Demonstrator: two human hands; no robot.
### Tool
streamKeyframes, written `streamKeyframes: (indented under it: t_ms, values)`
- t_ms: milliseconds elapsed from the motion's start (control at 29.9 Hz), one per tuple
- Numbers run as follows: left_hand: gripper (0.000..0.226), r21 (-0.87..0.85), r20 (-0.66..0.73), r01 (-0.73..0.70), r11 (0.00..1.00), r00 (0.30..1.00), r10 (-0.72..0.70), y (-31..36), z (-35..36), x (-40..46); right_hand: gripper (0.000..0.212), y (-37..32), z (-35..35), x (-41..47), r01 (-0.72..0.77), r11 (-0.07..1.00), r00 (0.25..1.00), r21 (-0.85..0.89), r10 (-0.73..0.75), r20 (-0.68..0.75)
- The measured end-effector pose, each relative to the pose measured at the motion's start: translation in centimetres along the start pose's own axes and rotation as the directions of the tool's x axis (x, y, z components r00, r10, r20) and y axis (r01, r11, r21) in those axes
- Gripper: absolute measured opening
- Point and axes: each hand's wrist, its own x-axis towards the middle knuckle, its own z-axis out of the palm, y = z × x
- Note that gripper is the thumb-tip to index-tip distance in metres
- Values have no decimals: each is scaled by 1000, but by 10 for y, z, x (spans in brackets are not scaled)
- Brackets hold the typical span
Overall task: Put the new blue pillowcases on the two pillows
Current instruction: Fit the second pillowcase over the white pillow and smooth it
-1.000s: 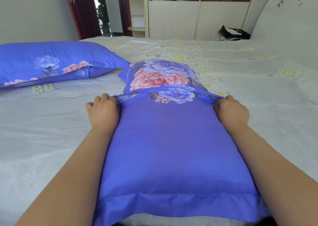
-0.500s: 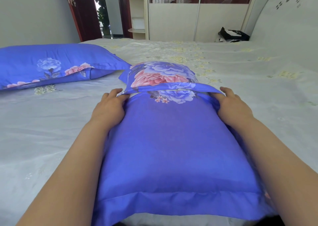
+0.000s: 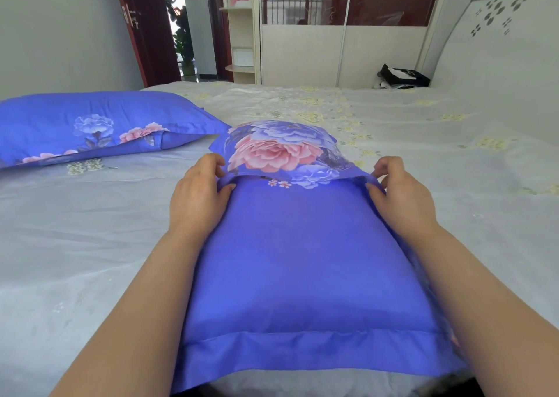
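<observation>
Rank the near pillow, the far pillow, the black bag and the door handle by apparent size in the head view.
1. Near pillow, though nearness to the camera inflates it; it may match the far one.
2. Far pillow, partly cut off by the frame.
3. Black bag.
4. Door handle.

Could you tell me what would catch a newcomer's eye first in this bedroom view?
Most striking is the blue pillow lying lengthwise in the near middle of the pale bed, its floral flap lifted at the far end. The left hand and right hand pinch that flap's two corners. A second blue pillow lies at far left.
</observation>
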Motion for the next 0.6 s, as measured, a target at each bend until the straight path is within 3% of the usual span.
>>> streamKeyframes:
  t_ms: [67,134,200,301,401,601]
  values:
    - [27,57,-24,-46,997,999,47,-1,4,0,32,2,1,0,-18,998,999,-62,20,35]
    - [15,5,-127,-28,1000,991,29,-1,1,2,21,7,-2,0,-55,992,998,-110,51,-35]
    - [17,25,-192,-75,997,978,79,-4,-5,4,19,12,-8,-2,-97,992,989,-77,87,-120]
    - [10,111,-62,-196,974,977,203,-11,-6,1,18,17,-9,-4,-76,990,994,-121,66,-84]
    - [17,76,131,-86,993,988,76,-21,-2,-4,19,25,-1,-12,-43,981,999,-191,46,9]
    - [26,33,117,-7,999,993,3,-37,-5,-9,22,31,7,-27,139,961,982,-240,-165,-95]
